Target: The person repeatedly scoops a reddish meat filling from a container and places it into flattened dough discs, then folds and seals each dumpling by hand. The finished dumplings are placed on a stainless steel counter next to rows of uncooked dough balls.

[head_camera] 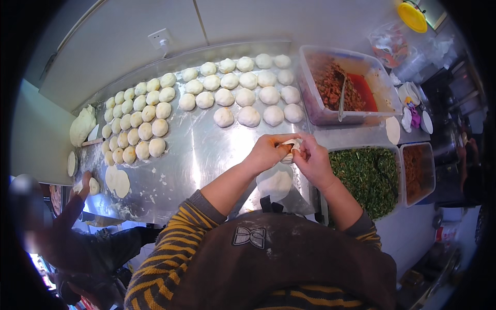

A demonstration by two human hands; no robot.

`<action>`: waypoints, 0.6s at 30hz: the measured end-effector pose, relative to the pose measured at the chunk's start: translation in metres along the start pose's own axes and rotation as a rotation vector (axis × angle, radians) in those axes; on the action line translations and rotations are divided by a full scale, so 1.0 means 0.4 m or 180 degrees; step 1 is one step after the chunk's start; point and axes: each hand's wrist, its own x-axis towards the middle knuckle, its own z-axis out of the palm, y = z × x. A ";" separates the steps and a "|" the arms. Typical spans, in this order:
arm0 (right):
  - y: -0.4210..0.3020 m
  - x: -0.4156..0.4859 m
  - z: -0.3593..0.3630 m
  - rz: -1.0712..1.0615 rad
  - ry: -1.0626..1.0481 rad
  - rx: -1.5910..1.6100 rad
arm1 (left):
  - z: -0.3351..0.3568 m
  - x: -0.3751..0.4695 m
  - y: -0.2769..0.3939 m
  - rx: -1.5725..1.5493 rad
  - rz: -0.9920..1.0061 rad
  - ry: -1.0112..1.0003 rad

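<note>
Both my hands meet over the steel worktop around one dough bun (288,155) with gathered pleats at its edge. My left hand (270,152) holds it from the left, the thumb pressed at its opening, where a little dark filling shows. My right hand (314,158) pinches the dough edge from the right. Just below them a floury white round (274,182) lies near the table's front edge. Rows of closed buns (245,97) stand beyond my hands, and a second group (135,119) stands to the left.
A plastic tub of meat filling (335,87) with a spoon stands at the back right. Nearer are tubs of chopped greens (364,178) and reddish filling (417,170). At the left, a co-worker's hand (86,184) touches dough near flat wrappers (117,182) and a dough lump (83,126).
</note>
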 end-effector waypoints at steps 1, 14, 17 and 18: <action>-0.007 0.004 -0.005 0.0104 -0.0027 -0.0018 | -0.007 0.004 0.001 0.0220 0.0051 -0.0103; -0.003 0.003 0.006 0.0023 0.0274 0.0162 | 0.037 -0.014 0.013 -0.1239 0.0080 0.0126; 0.006 0.012 -0.003 -0.0911 0.0172 -0.0448 | 0.016 -0.013 0.029 -0.0539 -0.0042 -0.0027; 0.002 0.011 -0.012 -0.1075 -0.0060 -0.0764 | 0.008 -0.013 0.038 -0.0300 -0.0129 -0.0099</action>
